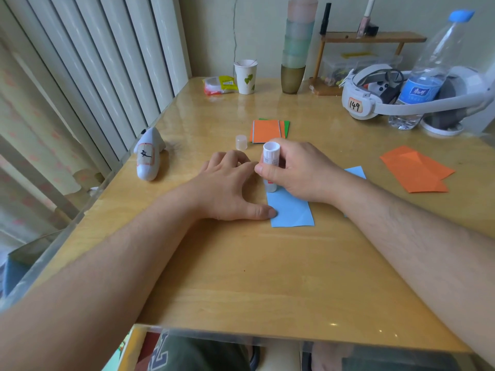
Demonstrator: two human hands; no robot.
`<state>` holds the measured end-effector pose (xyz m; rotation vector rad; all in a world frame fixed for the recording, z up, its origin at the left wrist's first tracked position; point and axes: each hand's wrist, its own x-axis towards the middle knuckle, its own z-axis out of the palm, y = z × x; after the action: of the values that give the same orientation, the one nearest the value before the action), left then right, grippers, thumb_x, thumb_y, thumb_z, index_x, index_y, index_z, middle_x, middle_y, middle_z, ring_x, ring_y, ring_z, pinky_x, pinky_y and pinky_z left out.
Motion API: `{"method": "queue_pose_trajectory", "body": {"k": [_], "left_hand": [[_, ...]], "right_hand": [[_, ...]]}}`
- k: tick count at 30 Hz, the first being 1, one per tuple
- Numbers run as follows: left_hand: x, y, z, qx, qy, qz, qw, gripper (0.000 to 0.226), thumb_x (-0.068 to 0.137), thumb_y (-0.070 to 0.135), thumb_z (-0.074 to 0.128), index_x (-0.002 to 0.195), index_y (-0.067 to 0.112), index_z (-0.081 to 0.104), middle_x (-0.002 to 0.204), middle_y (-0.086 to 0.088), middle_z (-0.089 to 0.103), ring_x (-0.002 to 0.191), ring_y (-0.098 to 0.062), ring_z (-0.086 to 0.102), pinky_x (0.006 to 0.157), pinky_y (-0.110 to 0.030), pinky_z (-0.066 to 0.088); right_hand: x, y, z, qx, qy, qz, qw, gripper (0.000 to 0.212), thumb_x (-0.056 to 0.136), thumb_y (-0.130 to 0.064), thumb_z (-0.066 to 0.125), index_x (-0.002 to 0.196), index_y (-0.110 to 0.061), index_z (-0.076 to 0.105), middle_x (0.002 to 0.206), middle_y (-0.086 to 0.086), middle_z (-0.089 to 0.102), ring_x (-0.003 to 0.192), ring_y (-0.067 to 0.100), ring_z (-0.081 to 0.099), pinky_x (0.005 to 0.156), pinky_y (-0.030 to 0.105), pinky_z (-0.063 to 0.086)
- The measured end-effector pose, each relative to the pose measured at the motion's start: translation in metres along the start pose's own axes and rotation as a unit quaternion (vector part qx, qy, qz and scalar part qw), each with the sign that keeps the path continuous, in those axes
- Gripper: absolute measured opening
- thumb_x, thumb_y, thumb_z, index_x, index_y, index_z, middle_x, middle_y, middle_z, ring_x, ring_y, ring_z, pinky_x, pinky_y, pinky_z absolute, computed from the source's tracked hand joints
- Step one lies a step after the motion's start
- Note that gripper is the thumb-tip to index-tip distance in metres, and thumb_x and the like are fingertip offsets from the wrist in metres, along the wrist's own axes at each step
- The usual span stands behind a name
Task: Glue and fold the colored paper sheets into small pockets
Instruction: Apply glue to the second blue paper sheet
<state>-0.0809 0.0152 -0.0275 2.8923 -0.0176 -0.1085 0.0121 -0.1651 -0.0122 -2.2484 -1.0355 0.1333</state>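
surface: wooden tabletop (241,263) under a clear cover, white vertical slats at 9 o'clock, pale wall at 12
blue sheet: blue paper sheet (292,210) lies flat near centre, partly under the right hand; another blue corner shows past that wrist at 3 o'clock
left hand: left hand (227,183) flat, palm down, fingers spread and straight; thumb tip presses the sheet's left edge, grasping nothing
right hand: right hand (297,172) wrapped round the glue stick (270,167), held upright, lower end down on the blue sheet
cap: translucent cap (241,142) stands alone at 12 o'clock of the left hand, apart from the stick
stack: paper stack (267,131), orange on top, green and blue edges showing, just past the cap toward 1 o'clock
folded piece: orange folded paper (417,170) at 3 o'clock, well apart from the hands
left edge: white controller (148,156) at 9 o'clock
back row: paper cup (246,76), stacked cups (294,62), wooden shelf (372,37)
far right: white headset (361,103) tagged 149, water bottle (426,76) beside it at 2 o'clock
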Motion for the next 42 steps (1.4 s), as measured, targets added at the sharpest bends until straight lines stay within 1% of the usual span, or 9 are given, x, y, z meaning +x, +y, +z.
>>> {"method": "queue_pose_trajectory", "body": {"k": [7,12,15,21,26,29,33,35,42], "left_hand": [[0.0,0.0,0.0,0.012,-0.001,0.001,1.0,0.11,0.057,0.099,0.041,0.153,0.047,0.028,0.147,0.007,0.029,0.143,-0.024,0.02,0.119,-0.041,0.021],[0.002,-0.001,0.0,0.011,0.0,0.0,1.0,0.104,0.069,0.093,0.055,0.156,0.044,0.029,0.148,0.009,0.028,0.144,-0.023,0.018,0.12,-0.042,0.021],[0.002,-0.002,-0.003,0.003,-0.011,0.001,1.0,0.104,0.064,0.093,0.047,0.155,0.043,0.032,0.147,0.009,0.029,0.143,-0.022,0.019,0.118,-0.041,0.022],[0.001,-0.002,-0.007,-0.058,-0.016,-0.008,0.998,0.071,0.073,0.057,0.048,0.142,0.042,0.046,0.146,0.01,0.033,0.139,-0.021,0.021,0.118,-0.04,0.023],[0.002,-0.004,-0.006,-0.083,-0.018,-0.008,0.996,0.072,0.073,0.051,0.045,0.146,0.049,0.044,0.145,0.011,0.034,0.139,-0.018,0.02,0.114,-0.035,0.02],[0.003,-0.005,-0.006,-0.082,-0.016,-0.008,0.996,0.073,0.075,0.053,0.043,0.148,0.049,0.042,0.146,0.012,0.034,0.14,-0.018,0.018,0.114,-0.036,0.019],[0.003,-0.004,-0.005,-0.06,-0.015,-0.007,0.998,0.077,0.076,0.059,0.043,0.152,0.047,0.038,0.149,0.011,0.033,0.142,-0.019,0.018,0.118,-0.039,0.019],[0.002,-0.004,-0.004,-0.047,-0.01,-0.003,0.999,0.077,0.078,0.066,0.043,0.152,0.047,0.038,0.148,0.011,0.033,0.142,-0.02,0.018,0.118,-0.039,0.019],[0.001,-0.003,-0.003,-0.013,-0.008,0.005,1.0,0.098,0.065,0.089,0.033,0.153,0.047,0.035,0.149,0.01,0.031,0.142,-0.023,0.018,0.117,-0.041,0.02]], "right_hand": [[0.011,-0.001,0.002,-0.035,0.029,0.012,0.999,0.03,0.1,-0.048,0.061,0.101,-0.018,0.059,0.08,-0.006,0.061,0.072,0.011,0.053,0.065,0.033,0.042],[0.008,0.007,0.002,-0.011,0.099,0.028,0.995,0.032,0.101,-0.048,0.058,0.097,-0.017,0.06,0.086,-0.003,0.07,0.082,0.019,0.061,0.074,0.039,0.05],[0.004,0.006,-0.001,0.004,0.084,0.034,0.996,0.03,0.101,-0.047,0.059,0.097,-0.017,0.062,0.087,-0.005,0.073,0.084,0.017,0.063,0.076,0.038,0.051],[-0.006,-0.003,0.005,0.006,0.032,0.02,0.999,0.026,0.099,-0.046,0.063,0.09,-0.023,0.059,0.084,-0.003,0.07,0.077,0.016,0.059,0.07,0.036,0.047],[-0.02,-0.009,0.004,-0.003,0.028,0.011,1.0,0.031,0.098,-0.042,0.066,0.086,-0.014,0.06,0.071,-0.004,0.063,0.061,0.007,0.047,0.058,0.026,0.036],[-0.032,-0.012,0.004,0.005,0.026,0.01,1.0,0.034,0.097,-0.042,0.067,0.089,-0.009,0.063,0.077,0.007,0.066,0.063,0.011,0.044,0.064,0.037,0.041],[-0.047,-0.014,0.004,0.021,0.027,0.013,0.999,0.031,0.096,-0.042,0.067,0.093,-0.011,0.066,0.082,0.008,0.068,0.069,0.018,0.051,0.069,0.038,0.046],[-0.053,-0.015,0.003,0.021,0.022,0.007,1.0,0.03,0.095,-0.043,0.067,0.09,-0.013,0.064,0.079,0.007,0.068,0.066,0.015,0.049,0.068,0.039,0.046],[-0.063,-0.017,0.005,0.026,0.018,0.001,1.0,0.033,0.096,-0.039,0.069,0.072,-0.028,0.049,0.061,-0.008,0.047,0.059,0.009,0.042,0.055,0.025,0.031]]}}
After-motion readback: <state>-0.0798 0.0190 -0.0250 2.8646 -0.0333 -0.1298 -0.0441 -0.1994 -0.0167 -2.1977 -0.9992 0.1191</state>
